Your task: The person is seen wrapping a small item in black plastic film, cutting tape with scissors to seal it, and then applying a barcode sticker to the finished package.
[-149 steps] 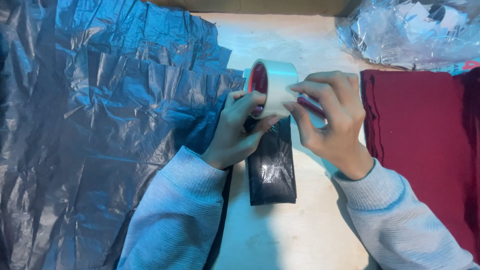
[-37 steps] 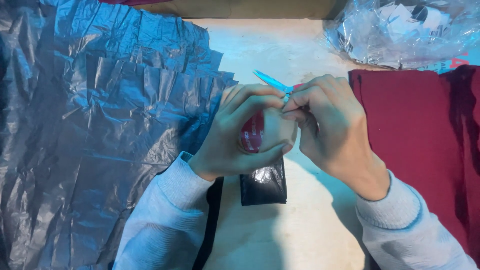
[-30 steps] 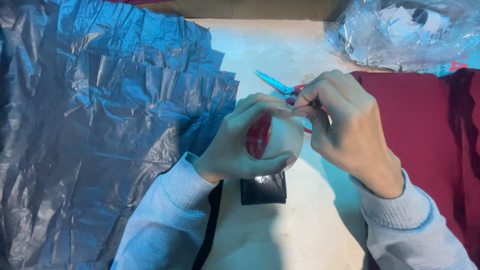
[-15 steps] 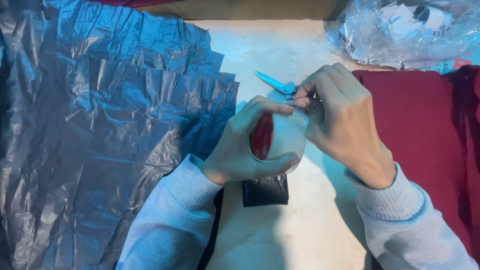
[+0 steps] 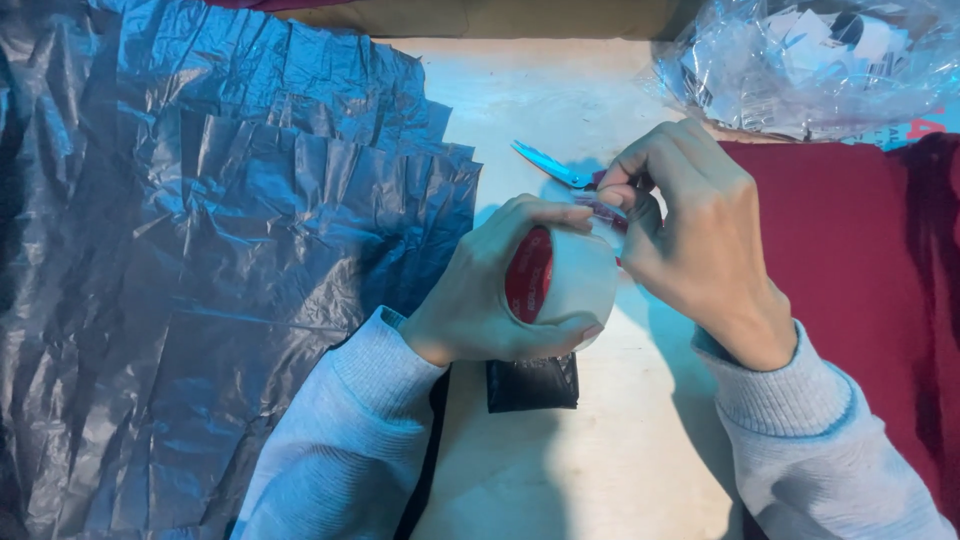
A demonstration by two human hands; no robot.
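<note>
My left hand (image 5: pixel 478 290) grips a roll of clear tape (image 5: pixel 565 285) with a red core, held upright above a small folded black plastic packet (image 5: pixel 532 383) on the table. My right hand (image 5: pixel 690 235) pinches the free end of the tape at the top of the roll, thumb and forefinger together. Scissors (image 5: pixel 550 165) with pale blue blades and red handles lie on the table just behind my right fingers.
A large pile of crumpled dark plastic sheets (image 5: pixel 200 250) covers the left half of the light table (image 5: pixel 600 470). Folded dark red cloth (image 5: pixel 860 280) lies at the right. A clear plastic bag (image 5: pixel 810 60) of paper pieces sits at the back right.
Five seconds ago the roll was held higher over the black packet. Since then my left hand lowered and turned it, and my right fingers moved to its top edge, picking at the tape end.
</note>
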